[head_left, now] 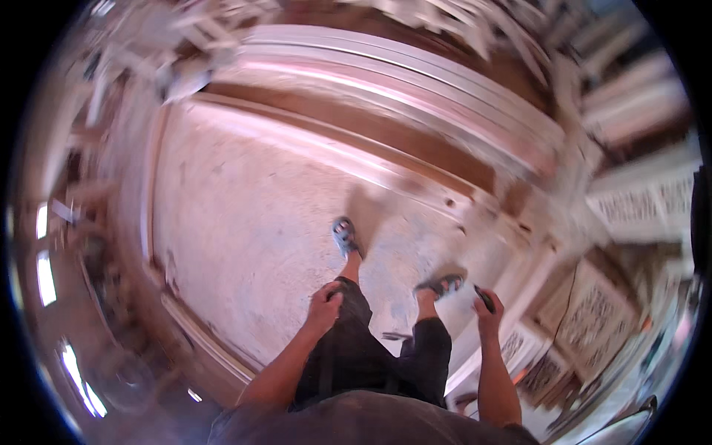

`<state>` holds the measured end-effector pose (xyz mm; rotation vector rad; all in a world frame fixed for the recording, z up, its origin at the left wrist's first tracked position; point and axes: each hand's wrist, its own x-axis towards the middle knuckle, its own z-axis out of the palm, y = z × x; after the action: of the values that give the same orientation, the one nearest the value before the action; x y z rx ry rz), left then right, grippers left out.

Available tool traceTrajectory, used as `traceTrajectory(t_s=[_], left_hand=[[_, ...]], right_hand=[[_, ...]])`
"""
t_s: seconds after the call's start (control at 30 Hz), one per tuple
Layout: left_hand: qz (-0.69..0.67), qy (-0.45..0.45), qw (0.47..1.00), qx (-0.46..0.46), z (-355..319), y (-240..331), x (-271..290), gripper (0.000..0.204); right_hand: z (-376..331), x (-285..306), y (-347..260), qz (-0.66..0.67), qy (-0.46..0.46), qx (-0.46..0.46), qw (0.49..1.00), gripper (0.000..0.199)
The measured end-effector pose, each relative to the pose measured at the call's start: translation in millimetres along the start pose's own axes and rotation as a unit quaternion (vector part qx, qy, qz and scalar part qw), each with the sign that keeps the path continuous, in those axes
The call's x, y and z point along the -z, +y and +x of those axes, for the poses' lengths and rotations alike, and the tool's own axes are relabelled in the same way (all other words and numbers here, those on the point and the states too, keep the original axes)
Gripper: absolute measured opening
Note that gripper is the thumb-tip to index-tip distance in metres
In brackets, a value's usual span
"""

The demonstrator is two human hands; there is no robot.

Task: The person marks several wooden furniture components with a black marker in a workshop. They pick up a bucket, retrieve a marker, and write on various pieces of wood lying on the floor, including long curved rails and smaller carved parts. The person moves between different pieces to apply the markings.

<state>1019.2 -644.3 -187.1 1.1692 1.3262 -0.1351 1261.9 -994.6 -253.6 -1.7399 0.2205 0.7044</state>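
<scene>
Head view, held object: small dark object (483, 298), slim and short, tip poking up out of the right fist; kind impossible to tell through the blur.
Where it sits: low right of the picture, beside the right sandal (442, 284), above the pale floor (237, 215).
Right hand (489, 305): raised at the end of a bare forearm from the lower edge, fingers clenched round the dark object.
Left hand (324, 305): resting against the dark shorts (356, 356) at the left thigh, fingers curled in loosely, nothing seen in them.
Feet: left sandal (344, 236) forward, right one back.
Surroundings: long white planks (415, 81) across the top; carved panels (593, 319) stacked low right.
</scene>
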Motion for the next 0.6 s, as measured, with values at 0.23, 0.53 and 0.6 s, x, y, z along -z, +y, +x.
traceTrajectory(t_s=[0.23,0.53,0.6], left_hand=[[0.149,0.024,0.981,-0.118,-32.4,-32.7,108.6,0.036],[-0.021,0.235,0.971,-0.037,-17.6,-39.3,404.4,0.036],[-0.051,0.273,0.958,-0.071,-1.0,-3.0,466.1,0.036]], right_hand=[[-96.9,27.2,41.0,-0.107,0.020,-0.131,0.985,0.008],[-109.9,-216.8,4.7,-0.191,-0.142,-0.113,0.965,0.010],[-79.2,-341.0,-61.2,-0.344,-0.211,-0.037,0.914,0.012]])
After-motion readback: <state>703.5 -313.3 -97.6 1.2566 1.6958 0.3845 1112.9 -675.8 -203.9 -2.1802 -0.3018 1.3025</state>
